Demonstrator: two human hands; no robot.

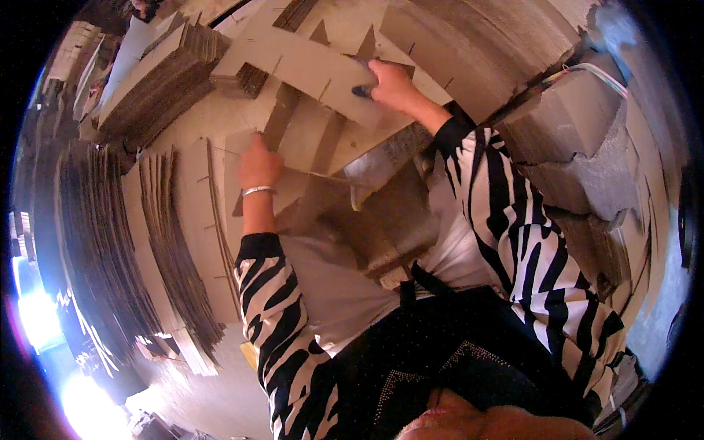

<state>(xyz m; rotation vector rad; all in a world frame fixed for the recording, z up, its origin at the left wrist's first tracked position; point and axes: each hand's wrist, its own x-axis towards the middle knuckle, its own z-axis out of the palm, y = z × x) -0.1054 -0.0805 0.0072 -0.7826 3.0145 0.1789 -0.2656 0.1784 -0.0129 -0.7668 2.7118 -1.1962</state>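
Observation:
My right hand (392,88) is closed on the right end of a long, pale cardboard strip (308,64) with short slots cut in it. Something dark blue shows at its fingertips. Under that strip, darker cardboard cross-pieces (282,117) stand at an angle to it, over a pale work surface (352,143). My left hand (260,165), a bangle at its wrist, is closed at a brown cardboard piece (290,192), lower and to the left. Its fingers partly hide the edge it pinches.
A thick stack of cardboard strips (158,88) lies at the upper left. More strips stand in rows (103,235) on the left, beside slotted sheets (213,235). Large cardboard sheets (469,51) lie at the upper right. Cardboard bundles (565,125) are piled on the right.

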